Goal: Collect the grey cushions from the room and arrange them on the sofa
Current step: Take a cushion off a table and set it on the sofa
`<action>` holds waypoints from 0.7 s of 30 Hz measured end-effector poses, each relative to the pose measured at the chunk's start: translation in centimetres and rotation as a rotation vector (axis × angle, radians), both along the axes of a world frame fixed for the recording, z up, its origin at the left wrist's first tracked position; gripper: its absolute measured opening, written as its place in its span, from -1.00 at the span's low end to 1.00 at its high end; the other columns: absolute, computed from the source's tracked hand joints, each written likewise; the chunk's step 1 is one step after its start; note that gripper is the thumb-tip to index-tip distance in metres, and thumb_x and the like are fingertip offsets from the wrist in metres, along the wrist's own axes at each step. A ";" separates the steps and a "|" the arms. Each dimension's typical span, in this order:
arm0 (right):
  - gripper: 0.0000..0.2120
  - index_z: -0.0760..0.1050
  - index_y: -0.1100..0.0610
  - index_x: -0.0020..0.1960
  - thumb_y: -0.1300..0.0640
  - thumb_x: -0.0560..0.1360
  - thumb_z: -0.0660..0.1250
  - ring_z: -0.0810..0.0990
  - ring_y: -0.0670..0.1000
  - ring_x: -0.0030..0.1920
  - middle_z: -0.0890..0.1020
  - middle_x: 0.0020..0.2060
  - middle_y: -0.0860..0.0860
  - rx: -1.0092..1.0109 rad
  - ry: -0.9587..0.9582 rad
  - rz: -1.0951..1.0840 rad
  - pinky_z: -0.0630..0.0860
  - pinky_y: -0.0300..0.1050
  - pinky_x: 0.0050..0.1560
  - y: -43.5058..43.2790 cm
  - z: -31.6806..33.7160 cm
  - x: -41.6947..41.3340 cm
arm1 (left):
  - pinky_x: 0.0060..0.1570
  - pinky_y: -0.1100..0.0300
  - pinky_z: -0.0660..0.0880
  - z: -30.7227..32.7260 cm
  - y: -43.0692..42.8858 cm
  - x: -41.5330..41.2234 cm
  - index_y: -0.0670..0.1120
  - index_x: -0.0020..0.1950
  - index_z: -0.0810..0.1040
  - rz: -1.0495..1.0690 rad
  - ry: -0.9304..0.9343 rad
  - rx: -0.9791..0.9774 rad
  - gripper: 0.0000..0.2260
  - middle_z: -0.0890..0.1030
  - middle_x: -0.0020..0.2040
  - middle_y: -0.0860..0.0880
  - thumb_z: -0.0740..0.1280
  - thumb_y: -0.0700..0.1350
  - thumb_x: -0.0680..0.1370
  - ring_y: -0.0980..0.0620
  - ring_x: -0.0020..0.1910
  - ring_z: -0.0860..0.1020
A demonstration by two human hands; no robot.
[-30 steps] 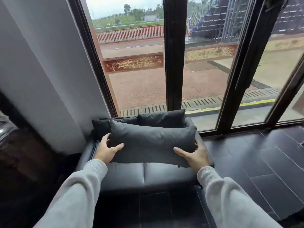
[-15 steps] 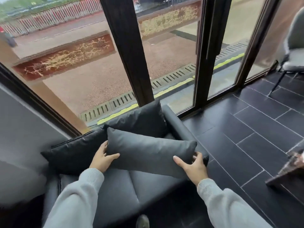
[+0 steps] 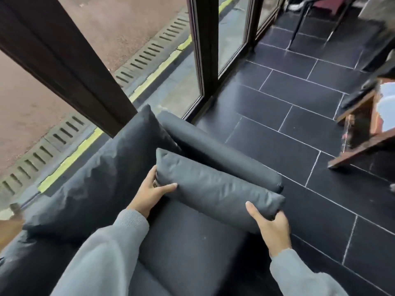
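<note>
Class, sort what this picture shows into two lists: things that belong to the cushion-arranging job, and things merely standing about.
Belongs to the job:
grey cushion, gripped at its ends by the left hand and right hand
sofa
larger cushion against the sofa back

Merely there:
wooden furniture at right
window frame
tiled floor

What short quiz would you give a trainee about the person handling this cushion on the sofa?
1. True or false: the left hand and right hand each grip one end of the grey cushion.
2. The cushion lies alongside: A) a chair leg, B) the sofa armrest, C) the window glass.
3. Which hand is nearer the big back cushion?
Key: 1 true; 2 B; 3 left.
</note>
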State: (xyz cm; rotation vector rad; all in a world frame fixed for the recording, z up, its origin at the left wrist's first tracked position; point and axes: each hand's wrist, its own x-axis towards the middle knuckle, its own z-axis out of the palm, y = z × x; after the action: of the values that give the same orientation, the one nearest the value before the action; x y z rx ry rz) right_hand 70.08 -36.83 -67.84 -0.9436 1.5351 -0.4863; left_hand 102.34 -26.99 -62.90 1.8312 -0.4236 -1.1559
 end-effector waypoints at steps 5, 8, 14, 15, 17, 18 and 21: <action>-0.16 0.57 -0.15 0.27 -0.45 0.08 0.66 0.66 -0.20 0.14 0.71 0.11 -0.24 -0.100 0.005 -0.249 0.54 0.06 0.31 -1.0 -9.1 3.3 | 0.03 0.15 0.49 -7.5 -6.1 3.0 0.50 0.34 0.47 -0.066 0.107 0.005 -0.51 0.59 0.30 0.42 0.49 0.38 0.43 0.42 0.14 0.60; -0.27 0.57 -0.21 0.27 -0.42 0.18 0.65 0.68 -0.21 0.12 0.71 0.11 -0.25 -0.263 0.039 -0.312 0.57 0.06 0.25 -1.7 -12.8 4.9 | 0.07 0.12 0.45 -11.4 -8.8 4.1 0.49 0.34 0.47 -0.091 0.084 -0.008 -0.57 0.59 0.29 0.43 0.42 0.40 0.48 0.41 0.15 0.61; -0.35 0.51 -0.29 0.30 -0.28 0.28 0.67 0.64 -0.14 0.25 0.67 0.22 -0.20 -0.414 0.046 -0.358 0.53 -0.03 0.26 -0.4 -16.4 5.7 | 0.13 0.07 0.51 -16.9 -11.0 4.8 0.39 0.45 0.41 -0.050 0.058 -0.073 -0.50 0.59 0.30 0.41 0.37 0.38 0.53 0.36 0.19 0.61; -0.35 0.49 -0.30 0.30 -0.28 0.29 0.67 0.62 -0.13 0.28 0.65 0.24 -0.20 -0.416 0.043 -0.360 0.52 -0.04 0.28 -0.2 -16.6 6.0 | 0.12 0.09 0.50 -17.6 -11.0 4.8 0.40 0.46 0.39 -0.052 0.060 -0.076 -0.50 0.58 0.30 0.42 0.36 0.37 0.54 0.38 0.19 0.60; -0.33 0.45 -0.36 0.28 -0.33 0.26 0.65 0.58 -0.18 0.32 0.62 0.24 -0.29 -0.394 0.054 -0.382 0.49 -0.10 0.31 0.4 -16.9 6.3 | 0.08 0.10 0.49 -18.6 -11.3 4.5 0.41 0.47 0.38 -0.059 0.082 -0.080 -0.52 0.58 0.28 0.45 0.34 0.35 0.56 0.41 0.16 0.59; -0.29 0.44 -0.36 0.30 -0.37 0.23 0.64 0.56 -0.21 0.32 0.60 0.23 -0.33 -0.379 0.064 -0.410 0.48 -0.11 0.32 0.8 -17.2 6.3 | 0.08 0.08 0.49 -18.9 -11.5 4.1 0.40 0.46 0.38 -0.064 0.095 -0.079 -0.53 0.59 0.26 0.45 0.34 0.35 0.57 0.41 0.15 0.60; -0.05 0.38 -0.17 0.47 -0.46 0.18 0.59 0.51 -0.25 0.37 0.55 0.34 -0.27 -0.355 0.112 -0.480 0.42 -0.03 0.45 2.2 -18.2 6.0 | 0.32 -0.01 0.52 -20.1 -11.9 2.8 0.32 0.44 0.42 -0.067 0.125 -0.115 -0.59 0.61 0.32 0.35 0.38 0.25 0.60 0.30 0.28 0.59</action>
State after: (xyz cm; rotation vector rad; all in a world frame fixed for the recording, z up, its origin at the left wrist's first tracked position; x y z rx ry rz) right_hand 76.03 -34.67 -86.05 -0.8734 1.8193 -1.0915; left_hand 105.15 -38.87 -83.01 1.6463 -0.4727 -1.2587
